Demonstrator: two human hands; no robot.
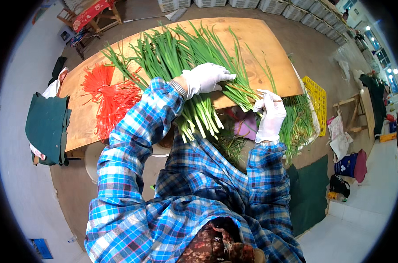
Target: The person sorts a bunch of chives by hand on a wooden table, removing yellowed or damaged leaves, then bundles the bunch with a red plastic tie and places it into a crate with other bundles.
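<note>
Long green garlic chives (pixel 159 55) with pale stem ends lie across the near part of the wooden table (pixel 269 48), their stems past its edge. My left hand (pixel 205 80), in a white glove, reaches over them and closes around a smaller bunch of chives (pixel 238 97) angled toward my right hand. My right hand (pixel 269 115), also gloved in white, is pinched beside that bunch's stem ends. A few thin chive blades (pixel 269 78) run up from its fingertips; the exact grip is partly hidden by the fingers.
Red plastic ties (pixel 115 94) lie spread on the table's left. More chives (pixel 297 118) fill a white-rimmed container at the right, beside a yellow crate (pixel 315 103). A dark green cloth (pixel 47 127) hangs at the left. Loose trimmings (pixel 229 147) sit below the table edge, near my lap.
</note>
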